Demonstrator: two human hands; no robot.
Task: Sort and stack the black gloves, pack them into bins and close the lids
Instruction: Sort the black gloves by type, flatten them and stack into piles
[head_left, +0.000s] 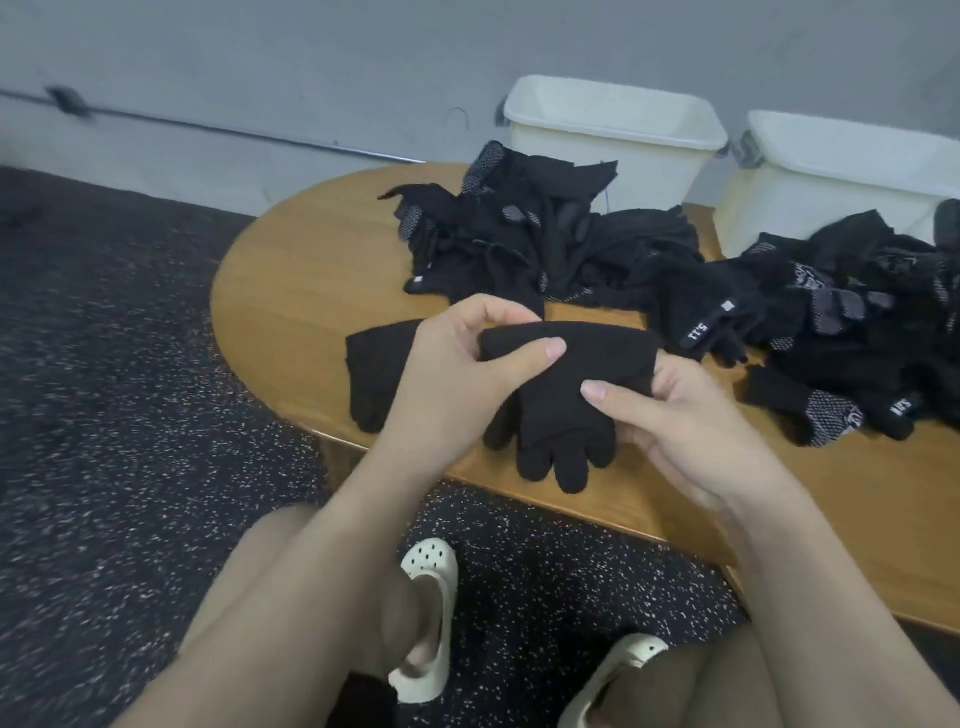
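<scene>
Glove (561, 405) held cuff-up, fingers pointing toward the person, pinched by left hand (457, 374) and right hand (670, 415); flat glove (376, 364) lies just left.

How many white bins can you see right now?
2. One white bin stands at the table's far edge behind the middle glove pile; the other bin is to its right, partly cut off. More may lie outside the frame.
</scene>
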